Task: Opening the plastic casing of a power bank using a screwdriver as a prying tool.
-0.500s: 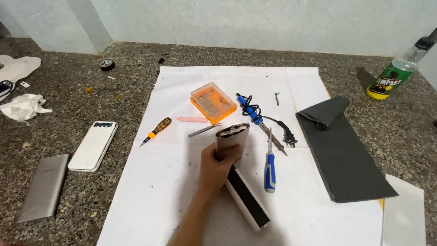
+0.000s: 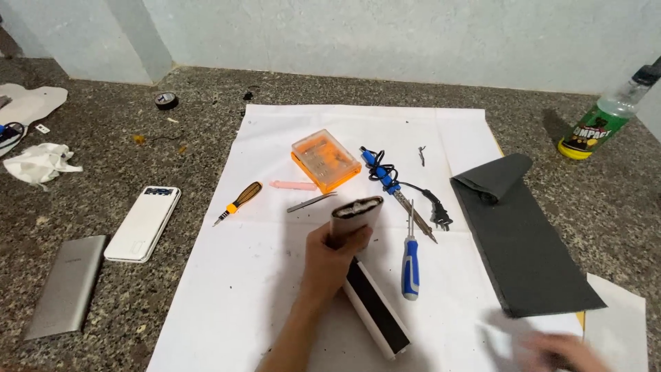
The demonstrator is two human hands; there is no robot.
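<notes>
The left hand [image 2: 329, 260] is clamped around a grey metal power bank shell [image 2: 352, 219], fingers wrapped on its lower half, holding it tilted up off the white paper sheet [image 2: 275, 289] with its open end facing the camera. The grip and the angle of the shell match the picture from half a second before; hand and shell sit at much the same spot, just left of the blue-handled screwdriver [image 2: 410, 265].

What is new is the right hand [image 2: 561, 350], which has come into view at the bottom right edge (blurred, so I cannot tell whether its fingers are spread or closed, or whether it holds anything). It lies over the lower corner of the paper, just below the dark grey cloth [image 2: 523, 241]. Earlier that corner showed only paper.

Directly under the left wrist lies a white inner tray with a black strip [image 2: 375, 310], slanting toward the bottom edge, in the same place as before.

Nothing else on the sheet has shifted: the orange bit case [image 2: 325, 160], the blue soldering iron [image 2: 385, 178] with its coiled cord, the orange-and-black screwdriver [image 2: 237, 202], the pink eraser-like bar [image 2: 292, 185] and the tweezers [image 2: 311, 202]. Off the sheet on the speckled stone floor [image 2: 138, 124] rest a white power bank [image 2: 143, 223] and a grey power bank [image 2: 67, 286], well apart from the hands, and a green bottle [image 2: 595, 131] stands at the far right.
</notes>
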